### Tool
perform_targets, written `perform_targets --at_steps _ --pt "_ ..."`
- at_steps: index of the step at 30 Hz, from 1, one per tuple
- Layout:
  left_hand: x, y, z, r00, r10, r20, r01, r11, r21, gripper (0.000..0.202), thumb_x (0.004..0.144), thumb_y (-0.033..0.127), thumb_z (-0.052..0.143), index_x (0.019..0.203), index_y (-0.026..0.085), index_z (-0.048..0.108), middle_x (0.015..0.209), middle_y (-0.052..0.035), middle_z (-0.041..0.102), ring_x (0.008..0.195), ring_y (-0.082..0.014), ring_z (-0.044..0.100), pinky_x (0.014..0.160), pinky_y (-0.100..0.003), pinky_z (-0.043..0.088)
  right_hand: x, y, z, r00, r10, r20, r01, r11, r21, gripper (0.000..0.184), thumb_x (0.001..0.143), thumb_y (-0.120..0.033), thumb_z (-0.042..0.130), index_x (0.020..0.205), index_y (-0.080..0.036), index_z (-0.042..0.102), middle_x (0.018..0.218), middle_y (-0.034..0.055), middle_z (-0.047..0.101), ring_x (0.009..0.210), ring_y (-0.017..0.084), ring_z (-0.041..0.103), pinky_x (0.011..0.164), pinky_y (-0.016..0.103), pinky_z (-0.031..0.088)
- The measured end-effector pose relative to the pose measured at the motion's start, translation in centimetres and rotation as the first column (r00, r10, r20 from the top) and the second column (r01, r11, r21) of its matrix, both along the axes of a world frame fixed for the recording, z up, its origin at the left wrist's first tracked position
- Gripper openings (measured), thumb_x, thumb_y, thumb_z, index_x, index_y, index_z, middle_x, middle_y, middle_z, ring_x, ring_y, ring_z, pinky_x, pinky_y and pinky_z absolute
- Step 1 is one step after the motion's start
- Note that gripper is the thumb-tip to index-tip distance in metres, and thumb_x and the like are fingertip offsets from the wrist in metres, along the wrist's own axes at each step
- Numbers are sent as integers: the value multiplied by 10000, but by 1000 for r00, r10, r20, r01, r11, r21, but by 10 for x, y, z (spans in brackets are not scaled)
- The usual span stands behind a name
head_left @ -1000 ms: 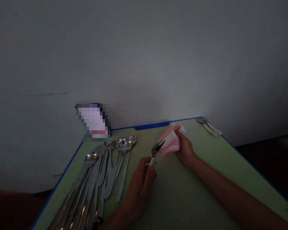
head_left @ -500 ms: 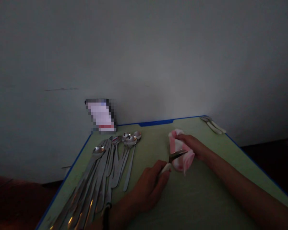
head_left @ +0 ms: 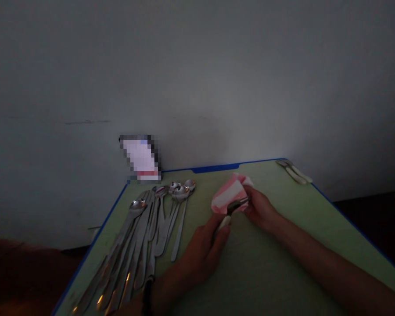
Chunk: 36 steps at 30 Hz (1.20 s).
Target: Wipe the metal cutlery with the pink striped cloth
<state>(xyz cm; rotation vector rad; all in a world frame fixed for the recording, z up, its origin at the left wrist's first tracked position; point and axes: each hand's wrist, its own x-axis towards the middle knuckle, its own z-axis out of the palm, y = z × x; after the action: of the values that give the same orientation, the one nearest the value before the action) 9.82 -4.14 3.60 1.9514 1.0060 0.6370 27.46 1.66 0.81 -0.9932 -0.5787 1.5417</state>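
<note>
**Fork Head Meets Pink Cloth on the Green Table**

We see a green table [head_left: 283, 245] with a blue rim, set against a bare grey wall [head_left: 217, 79] in dim light. Along its left side lies a row of long steel spoons [head_left: 145, 237], bowls away from the person, handles fanning back toward them. Behind the row a small propped card [head_left: 141, 159] is blurred out, so we can read no writing on it.

Our left hand [head_left: 202, 252] rests on the table near its middle and pinches the white handle of a fork [head_left: 235, 206] between thumb and fingers. Our right hand [head_left: 261, 208] is closed around a bunched pink-and-white cloth [head_left: 228, 195], pressing it to the fork's head.

The fork is short, with a dull metal head and a pale handle; its tines are hard to make out. Its long axis runs from near-left to far-right, the head pointing away toward the right hand, just above the tabletop.

At the far right corner lie two white-handled pieces [head_left: 294, 172], well apart from the hands.
</note>
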Motion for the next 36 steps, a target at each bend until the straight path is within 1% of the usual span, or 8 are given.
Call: perform_targets --at_steps 6,10,15,20,23,26,31,36 --pt "3 -3 2 996 -65 -65 66 998 6 279 924 330 325 1110 211 495 904 -37 618 792 -168 568 743 -272 421 2 -1 4 997 78 -3 -78 996 -40 111 743 -225 555 689 -139 600 581 18 655 489 128 575 517 232 461" --pt "7 1 -9 989 121 90 -113 990 -89 367 936 349 290 1267 204 348 839 -28 600 669 -143 543 639 -261 433 2 -3 2 992 124 -29 -125 992 -24 114 723 -210 551 728 -120 621 642 55 684 572 158 618 588 256 483" --pt "7 11 -19 929 324 179 -302 943 -138 343 928 418 287 1092 178 468 804 -17 541 594 -121 487 586 -255 416 9 -3 -5 981 165 -99 -166 986 5 196 694 -180 495 834 -136 624 746 61 706 732 202 652 722 313 493" --pt "7 15 -21 947 243 213 -207 962 -178 318 938 414 261 1013 182 464 709 21 528 546 -103 484 533 -231 393 11 -8 -1 952 208 -226 -188 976 106 299 689 -183 479 960 -163 604 846 57 706 850 226 642 832 384 460" --pt "7 17 -19 964 213 161 -187 969 -162 301 930 418 301 1030 187 466 629 48 505 503 -95 456 490 -211 350 11 -12 5 912 248 -327 -204 965 164 315 744 -319 461 985 -170 598 903 72 697 921 245 620 869 427 434" --pt "7 18 -16 973 215 88 -207 973 -100 307 927 415 320 1014 184 503 598 50 484 534 -101 457 509 -212 331 12 -12 6 892 263 -367 -243 965 101 357 803 -416 406 954 -165 610 879 81 696 953 248 608 885 436 422" --pt "7 18 -14 984 161 69 -156 984 -84 329 925 420 316 996 181 531 622 42 494 551 -103 453 514 -213 320 12 -8 2 926 147 -347 -155 988 5 244 783 -277 423 870 -180 629 796 54 705 909 230 625 885 412 430" --pt "7 19 -16 982 173 75 -164 979 -118 348 930 414 294 1034 170 519 605 45 482 534 -104 447 513 -211 329 17 -7 0 917 145 -372 -152 988 12 265 789 -315 417 851 -186 640 759 33 703 886 232 626 867 417 441"
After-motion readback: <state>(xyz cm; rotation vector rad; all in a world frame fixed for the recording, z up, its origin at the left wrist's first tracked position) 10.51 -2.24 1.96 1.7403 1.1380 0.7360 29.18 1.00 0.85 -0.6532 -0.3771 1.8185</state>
